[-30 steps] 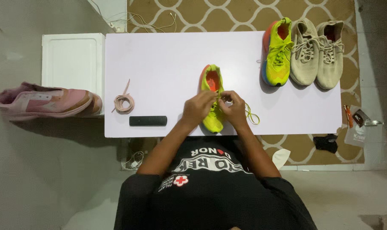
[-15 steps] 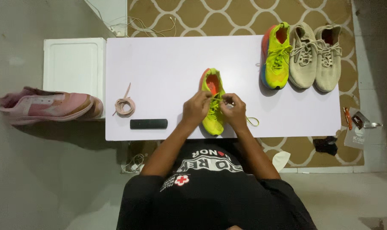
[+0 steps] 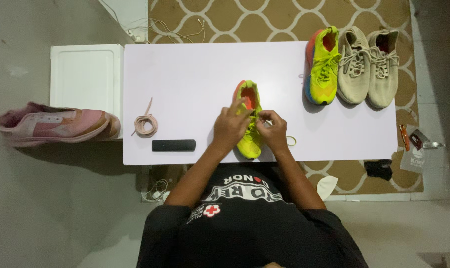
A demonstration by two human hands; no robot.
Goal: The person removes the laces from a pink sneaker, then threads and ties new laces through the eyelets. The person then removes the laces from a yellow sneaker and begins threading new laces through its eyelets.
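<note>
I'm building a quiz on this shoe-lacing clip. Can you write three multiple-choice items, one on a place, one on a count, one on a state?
1. Where does the coiled pink lace lie?
A. On the table, left of the neon shoe in hand
B. Inside a beige shoe
C. On the rug

2. How many shoes stand at the table's far right?
A. One
B. Three
C. Five

3. What are the hands doing?
A. Resting in the lap
B. Both working at the laces of the neon shoe
C. Lifting the black bar

Answers: 1 A, it lies above the black bar. 2 B, one neon shoe and two beige shoes. 3 B, left hand and right hand meet on its laces.
</note>
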